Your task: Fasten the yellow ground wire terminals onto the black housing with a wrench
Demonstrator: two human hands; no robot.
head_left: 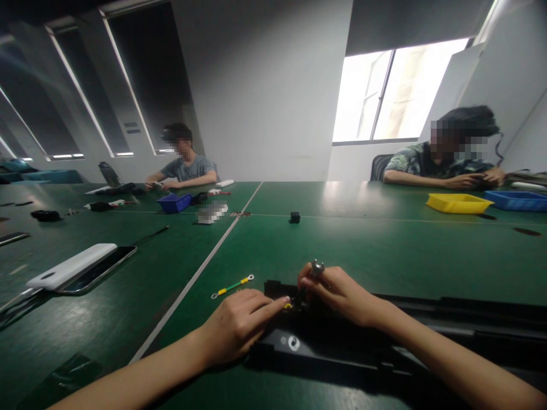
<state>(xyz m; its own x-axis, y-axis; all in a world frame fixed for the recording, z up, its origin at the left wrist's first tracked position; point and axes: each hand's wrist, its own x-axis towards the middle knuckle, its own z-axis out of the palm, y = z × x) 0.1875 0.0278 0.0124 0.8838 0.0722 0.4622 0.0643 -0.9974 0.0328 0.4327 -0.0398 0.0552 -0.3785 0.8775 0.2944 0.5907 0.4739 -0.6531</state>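
A long black plastic housing point(325, 347) lies on the green table, reaching to the right edge. My left hand point(243, 322) rests at its left end, the index finger stretched out onto a small yellow piece point(288, 306) inside. Just right of that fingertip, my right hand point(337, 287) is closed around a small tool with a metal, pronged top point(317, 267); its lower end is dark and hard to make out. A green wire with yellow sleeves and ring terminals point(233, 286) lies beyond my left hand.
A white power bank point(72, 266) and a phone point(100, 270) lie at the left. Farther off are a small black block point(294, 217), a blue-purple bin point(174, 203), a yellow tray point(459, 203) and a blue tray point(519, 200). Two people sit across the table.
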